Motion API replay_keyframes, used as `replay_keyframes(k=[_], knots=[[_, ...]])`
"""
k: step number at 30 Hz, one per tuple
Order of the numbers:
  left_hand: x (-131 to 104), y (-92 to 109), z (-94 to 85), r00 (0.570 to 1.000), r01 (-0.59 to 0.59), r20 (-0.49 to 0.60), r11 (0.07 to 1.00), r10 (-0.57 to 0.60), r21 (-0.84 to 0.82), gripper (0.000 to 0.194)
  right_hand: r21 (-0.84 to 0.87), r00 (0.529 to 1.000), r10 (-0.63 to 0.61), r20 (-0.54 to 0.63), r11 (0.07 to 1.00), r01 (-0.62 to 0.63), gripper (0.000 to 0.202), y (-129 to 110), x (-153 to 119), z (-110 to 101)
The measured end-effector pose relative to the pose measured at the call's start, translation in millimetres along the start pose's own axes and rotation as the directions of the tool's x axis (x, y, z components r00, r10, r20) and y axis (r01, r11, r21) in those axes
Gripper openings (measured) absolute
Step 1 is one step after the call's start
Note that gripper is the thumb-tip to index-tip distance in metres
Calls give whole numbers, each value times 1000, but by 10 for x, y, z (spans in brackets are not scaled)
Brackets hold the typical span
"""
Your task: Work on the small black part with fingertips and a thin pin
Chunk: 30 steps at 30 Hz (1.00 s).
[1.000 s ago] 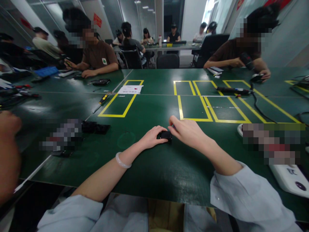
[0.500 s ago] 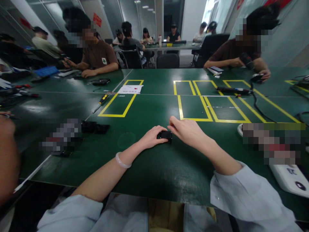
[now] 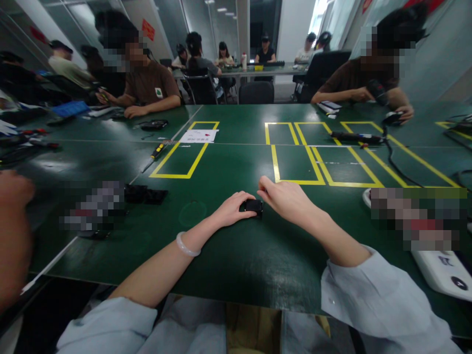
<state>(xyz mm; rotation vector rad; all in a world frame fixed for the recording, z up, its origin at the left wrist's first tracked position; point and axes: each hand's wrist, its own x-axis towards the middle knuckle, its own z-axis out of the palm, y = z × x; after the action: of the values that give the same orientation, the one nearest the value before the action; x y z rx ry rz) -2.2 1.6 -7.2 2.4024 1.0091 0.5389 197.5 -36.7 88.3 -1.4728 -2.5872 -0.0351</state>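
Observation:
A small black block-like object [image 3: 252, 206] sits low over the green tabletop [image 3: 236, 265], in front of me. My left hand [image 3: 236, 209] grips it from the left, with fingers along its far side and the thumb on its near side. My right hand [image 3: 282, 196] is at the object's right end, fingers curled and pinched together. Whatever the right fingertips may hold is hidden behind the hand. The exact kind of the black object is too small to tell.
Yellow tape frames [image 3: 298, 183] mark the table, and a paper sheet [image 3: 199, 136] lies on one. Left are a yellow-black screwdriver [image 3: 158, 151] and dark parts [image 3: 145, 193]. A white device [image 3: 442, 275] stands right. A neighbour's arm [image 3: 14, 236] reaches in at left; co-workers sit opposite.
Both my hands and the black object stay almost in place. At the left edge, the neighbour's hand has come up further into view.

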Motion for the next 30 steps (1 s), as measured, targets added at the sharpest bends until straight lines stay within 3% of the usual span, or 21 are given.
replay_keyframes(k=[9,14,21,30], knots=[[2,-3,4,1000,-7,-3,1000,7,0,38,-3,999,7,-50,1000,-7,22,9,-10,31],[3,-2,-4,1000,0,9,1000,0,3,39,-58,1000,15,-19,998,-16,26,15,9,20],[0,8,-13,1000,-7,3,1000,7,2,37,31,999,11,-32,999,-10,20,-1,-15,-4],[3,14,-8,1000,18,7,1000,-18,-13,38,-4,1000,7,4,1000,-7,22,1,-3,6]])
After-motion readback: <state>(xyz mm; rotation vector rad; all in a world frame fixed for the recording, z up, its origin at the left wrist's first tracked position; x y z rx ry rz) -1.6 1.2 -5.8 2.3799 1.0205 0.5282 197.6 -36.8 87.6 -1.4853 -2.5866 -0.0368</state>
